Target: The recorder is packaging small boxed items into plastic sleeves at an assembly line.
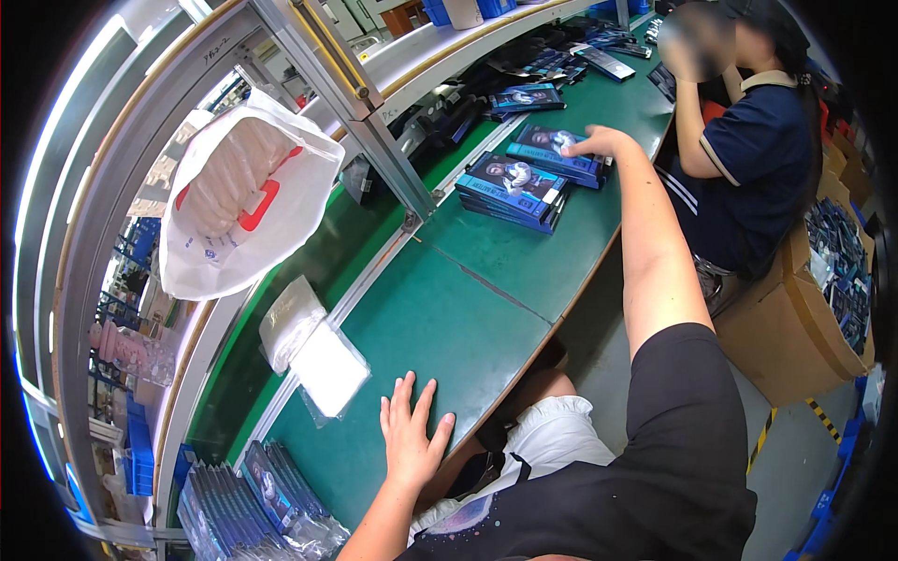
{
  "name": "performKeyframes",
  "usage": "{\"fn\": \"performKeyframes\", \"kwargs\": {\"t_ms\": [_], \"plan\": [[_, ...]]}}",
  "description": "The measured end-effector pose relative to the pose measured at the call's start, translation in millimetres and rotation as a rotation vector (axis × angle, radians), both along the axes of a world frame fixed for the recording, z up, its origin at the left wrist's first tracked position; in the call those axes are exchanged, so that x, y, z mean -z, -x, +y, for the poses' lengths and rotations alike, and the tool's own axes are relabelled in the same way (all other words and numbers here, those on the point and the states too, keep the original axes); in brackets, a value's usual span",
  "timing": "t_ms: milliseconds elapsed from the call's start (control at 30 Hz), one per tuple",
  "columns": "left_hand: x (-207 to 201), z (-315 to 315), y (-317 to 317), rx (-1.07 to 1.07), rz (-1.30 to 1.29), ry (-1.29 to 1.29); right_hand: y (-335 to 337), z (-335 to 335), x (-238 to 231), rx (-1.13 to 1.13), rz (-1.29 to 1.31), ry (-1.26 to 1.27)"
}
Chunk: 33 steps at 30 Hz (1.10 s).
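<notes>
In the head view, rests the left hand (pixel 413 441), open and empty, on the green table (pixel 449 290); reaches the right hand (pixel 606 142), partly curled, to a stack of blue boxes (pixel 559 165), cannot tell whether gripping.

R hand (pixel 597 143) at blue box pile (pixel 559 163); L hand (pixel 410 443) spread on grn bench (pixel 454 313) nr wht pkt (pixel 331 367).

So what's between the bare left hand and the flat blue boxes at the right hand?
The head view shows green tabletop, crossed by a dark seam, then another stack of flat blue boxes.
</notes>
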<state>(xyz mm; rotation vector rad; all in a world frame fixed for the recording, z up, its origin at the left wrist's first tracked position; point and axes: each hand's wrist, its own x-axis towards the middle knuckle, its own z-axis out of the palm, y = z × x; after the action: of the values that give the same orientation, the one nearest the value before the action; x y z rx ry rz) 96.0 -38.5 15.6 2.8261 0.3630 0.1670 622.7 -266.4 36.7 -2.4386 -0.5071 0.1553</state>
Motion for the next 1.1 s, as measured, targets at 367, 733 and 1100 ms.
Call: {"fn": "performKeyframes", "kwargs": {"t_ms": [367,733,1100], "plan": [[1.9,0.0,1.9,0.003,-0.031,-0.025,96.2,58.3,-31.0,-0.364,0.28,0.31],[33.7,8.3,-6.2,-0.194,-0.462,0.665,257.0,141.4,-33.9,-0.636,0.254,0.315],[41.1,13.2,-8.6,-0.299,-0.663,0.6,297.6,117.2,-29.1,-0.491,0.722,-0.331]]}}
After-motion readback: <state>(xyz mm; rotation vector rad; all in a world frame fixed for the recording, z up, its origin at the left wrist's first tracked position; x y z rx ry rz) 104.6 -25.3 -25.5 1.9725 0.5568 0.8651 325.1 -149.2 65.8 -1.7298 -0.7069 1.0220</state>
